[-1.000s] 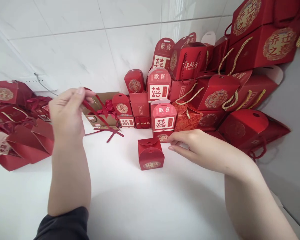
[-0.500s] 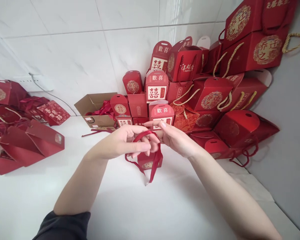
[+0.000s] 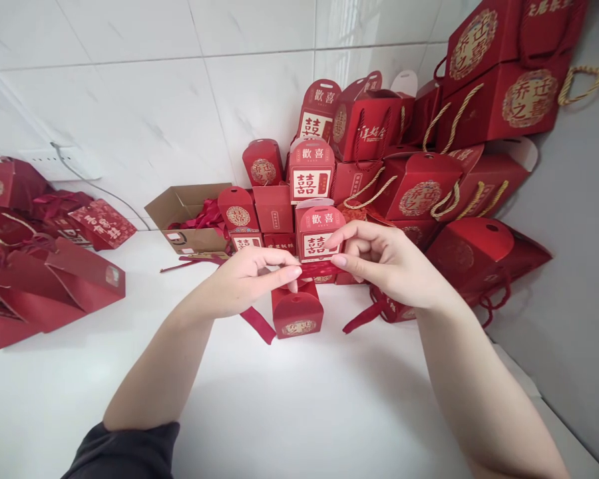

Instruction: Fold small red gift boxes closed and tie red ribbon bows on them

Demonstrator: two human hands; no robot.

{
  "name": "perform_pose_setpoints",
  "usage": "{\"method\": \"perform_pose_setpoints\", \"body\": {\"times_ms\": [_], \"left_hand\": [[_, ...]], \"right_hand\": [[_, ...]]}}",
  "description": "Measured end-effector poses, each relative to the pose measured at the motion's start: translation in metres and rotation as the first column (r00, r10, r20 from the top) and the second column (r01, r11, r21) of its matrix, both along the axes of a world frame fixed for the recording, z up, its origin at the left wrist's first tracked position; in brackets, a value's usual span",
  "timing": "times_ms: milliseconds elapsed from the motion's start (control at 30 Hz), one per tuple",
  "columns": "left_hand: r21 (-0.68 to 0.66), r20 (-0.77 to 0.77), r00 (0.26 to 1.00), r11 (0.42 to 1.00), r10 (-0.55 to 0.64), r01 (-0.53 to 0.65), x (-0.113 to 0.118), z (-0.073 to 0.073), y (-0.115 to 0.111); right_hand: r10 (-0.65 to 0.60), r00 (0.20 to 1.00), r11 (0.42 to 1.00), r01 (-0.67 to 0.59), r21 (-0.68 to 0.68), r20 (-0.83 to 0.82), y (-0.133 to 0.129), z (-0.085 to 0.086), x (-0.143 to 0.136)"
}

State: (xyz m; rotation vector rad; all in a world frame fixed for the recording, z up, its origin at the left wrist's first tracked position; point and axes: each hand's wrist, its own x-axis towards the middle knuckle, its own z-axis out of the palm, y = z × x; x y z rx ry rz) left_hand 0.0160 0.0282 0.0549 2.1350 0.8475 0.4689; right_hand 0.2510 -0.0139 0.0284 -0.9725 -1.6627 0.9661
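Observation:
A red ribbon (image 3: 258,324) is stretched between my two hands above the white table. My left hand (image 3: 259,276) pinches it with thumb and fingers, and one tail hangs down below that hand. On the other side my right hand (image 3: 372,259) pinches the ribbon, with a second tail hanging beneath it. Just below and between the hands, a small red box (image 3: 298,313) with a round gold emblem stands on the table (image 3: 259,412). Neither hand touches this box.
Stacked red gift boxes (image 3: 422,189) with rope handles fill the back right. A cardboard box (image 3: 199,241) holding red ribbon is at the back. More red boxes (image 3: 64,283) stand at the left. A cable (image 3: 94,189) runs from a wall socket.
My hands have moved apart, my right hand shifting right. The ribbon, looped around my left fingers before, is now drawn out between both hands. My right hand has closed on it.

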Motion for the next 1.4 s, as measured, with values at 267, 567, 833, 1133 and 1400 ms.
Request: {"method": "perform_pose_setpoints", "body": {"times_ms": [267, 567, 833, 1133, 1400], "left_hand": [[-0.11, -0.043, 0.976, 0.972, -0.215, 0.21, -0.011, 0.003, 0.013], [0.348, -0.335, 0.941, 0.934, 0.041, 0.083, -0.033, 0.001, 0.028], [0.766, 0.066, 0.987, 0.641, -0.147, 0.044, -0.013, -0.016, 0.034], [0.886, 0.178, 0.961, 0.46, -0.212, -0.063, 0.002, -0.026, 0.033], [0.923, 0.048, 0.984, 0.384, -0.171, 0.021, -0.005, -0.029, 0.038]], "right_hand": [[0.072, 0.958, 0.996, -0.081, 0.021, 0.277, -0.003, 0.005, 0.007], [-0.047, 0.942, 0.993, 0.006, 0.122, 0.333, -0.036, 0.023, 0.044], [0.511, 0.748, 0.858, -0.478, -0.189, 0.424, -0.028, 0.022, 0.012], [0.339, 0.937, 0.922, -0.349, -0.165, -0.089, 0.018, -0.026, -0.025], [0.503, 0.857, 0.803, -0.512, -0.304, -0.114, 0.009, -0.017, -0.025]]}}
